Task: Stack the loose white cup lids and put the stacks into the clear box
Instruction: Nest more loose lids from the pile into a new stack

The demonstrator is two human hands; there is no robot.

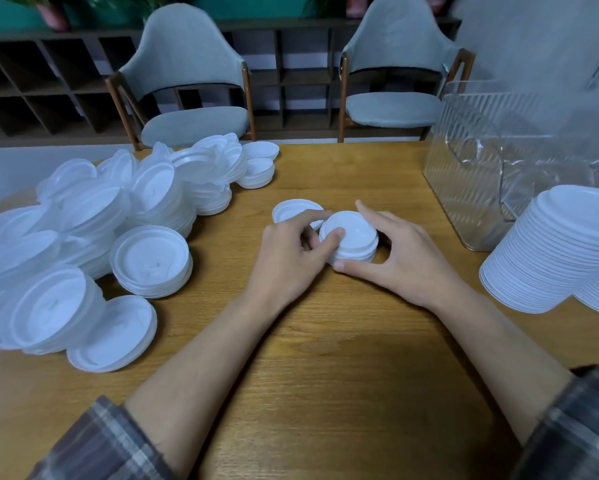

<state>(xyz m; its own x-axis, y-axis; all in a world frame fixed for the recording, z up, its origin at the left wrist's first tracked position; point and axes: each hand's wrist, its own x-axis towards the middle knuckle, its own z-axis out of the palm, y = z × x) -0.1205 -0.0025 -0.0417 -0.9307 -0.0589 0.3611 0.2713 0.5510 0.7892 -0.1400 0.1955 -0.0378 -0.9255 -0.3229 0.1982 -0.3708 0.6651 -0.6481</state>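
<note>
A short stack of white lids (351,239) stands on the wooden table (343,358) at the centre. My left hand (289,261) grips its left side, thumb pressing on the top lid. My right hand (400,258) curls round the stack's right side, thumb at the front rim. A single loose lid (292,210) lies just behind my left hand. A big heap of loose lids (93,230) covers the table's left part. The clear box (492,168) stands at the right rear. A tall finished stack of lids (564,251) leans at the right edge.
Two grey chairs (190,88) (402,71) stand behind the table, in front of dark shelving (41,81). Two small lid stacks (258,164) sit near the table's far edge. Bare wood stretches between my forearms toward the near edge.
</note>
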